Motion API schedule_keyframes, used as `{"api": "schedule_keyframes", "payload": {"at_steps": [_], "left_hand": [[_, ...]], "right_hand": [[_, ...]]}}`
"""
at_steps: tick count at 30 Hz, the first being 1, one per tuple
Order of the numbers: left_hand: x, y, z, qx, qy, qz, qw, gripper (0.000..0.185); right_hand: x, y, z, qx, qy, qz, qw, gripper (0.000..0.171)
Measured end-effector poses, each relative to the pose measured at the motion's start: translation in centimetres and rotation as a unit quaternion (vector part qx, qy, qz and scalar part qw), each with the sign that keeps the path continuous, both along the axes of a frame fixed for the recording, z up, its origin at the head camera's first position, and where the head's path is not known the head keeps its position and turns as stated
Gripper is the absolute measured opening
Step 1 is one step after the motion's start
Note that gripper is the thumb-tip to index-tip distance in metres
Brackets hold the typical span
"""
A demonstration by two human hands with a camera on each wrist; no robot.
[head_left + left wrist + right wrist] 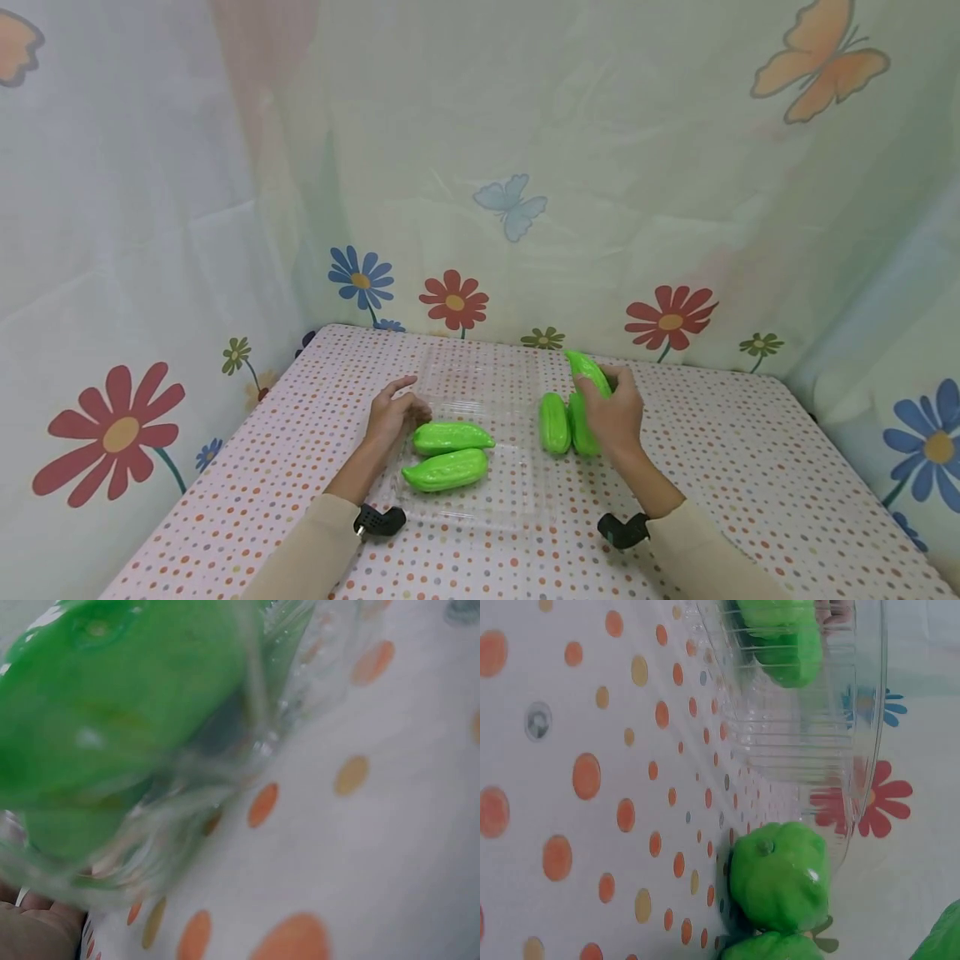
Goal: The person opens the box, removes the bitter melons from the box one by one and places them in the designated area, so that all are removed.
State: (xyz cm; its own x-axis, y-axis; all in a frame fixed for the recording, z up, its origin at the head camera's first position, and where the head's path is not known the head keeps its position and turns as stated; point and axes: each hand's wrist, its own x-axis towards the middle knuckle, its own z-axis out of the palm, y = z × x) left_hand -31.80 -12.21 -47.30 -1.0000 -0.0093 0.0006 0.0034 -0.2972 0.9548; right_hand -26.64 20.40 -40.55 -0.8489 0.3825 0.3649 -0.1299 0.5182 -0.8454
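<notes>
My right hand point(617, 412) grips a glossy green bitter melon point(587, 372), tip upward, above the right part of the table. Beneath and beside it two more bitter melons, the left one point(555, 423) and the right one point(581, 429), lie side by side. A clear plastic clamshell box point(513, 492) stands with its lid folded back; the back bitter melon point(453, 437) and the front bitter melon point(446, 470) lie crosswise inside, toward its left. At the box's left rim my left hand point(392, 414) rests with loosely bent fingers; their contact is partly hidden.
The table point(720, 450) has a dotted cloth. A flowered curtain point(585, 250) hangs behind it and at both sides. The transparent lid point(480, 371) lies toward the back of the table. Each wrist carries a small black camera, the left camera point(381, 521) and right camera point(624, 531).
</notes>
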Motion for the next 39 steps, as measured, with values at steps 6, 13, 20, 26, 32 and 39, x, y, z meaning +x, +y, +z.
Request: {"api": "schedule_keyframes", "payload": {"at_steps": [6, 13, 20, 26, 32, 39], "left_hand": [[0.1, 0.0, 0.0, 0.002, 0.0, -0.002, 1.0, 0.052], [0.0, -0.1, -0.1, -0.001, 0.003, -0.004, 1.0, 0.051], [0.2, -0.1, 0.0, -0.007, 0.003, -0.002, 1.0, 0.052], [0.2, -0.1, 0.2, -0.002, 0.001, -0.004, 1.0, 0.054], [0.2, -0.3, 0.2, -0.009, -0.008, -0.01, 0.9999, 0.055], [0.0, -0.5, 0.1, -0.009, -0.009, -0.025, 0.9996, 0.056]], "right_hand": [[-0.3, 0.6, 0.1, -0.027, -0.013, -0.004, 1.0, 0.051], [-0.8, 1.6, -0.5, -0.047, -0.033, -0.012, 0.998, 0.05], [-1.1, 3.0, -1.6, -0.039, -0.044, -0.026, 0.998, 0.053], [-1.5, 4.4, -1.9, -0.022, -0.083, -0.035, 0.996, 0.057], [-1.4, 5.0, -2.4, -0.009, -0.147, -0.029, 0.989, 0.063], [-1.4, 5.6, -2.7, 0.009, -0.203, -0.001, 0.979, 0.073]]}}
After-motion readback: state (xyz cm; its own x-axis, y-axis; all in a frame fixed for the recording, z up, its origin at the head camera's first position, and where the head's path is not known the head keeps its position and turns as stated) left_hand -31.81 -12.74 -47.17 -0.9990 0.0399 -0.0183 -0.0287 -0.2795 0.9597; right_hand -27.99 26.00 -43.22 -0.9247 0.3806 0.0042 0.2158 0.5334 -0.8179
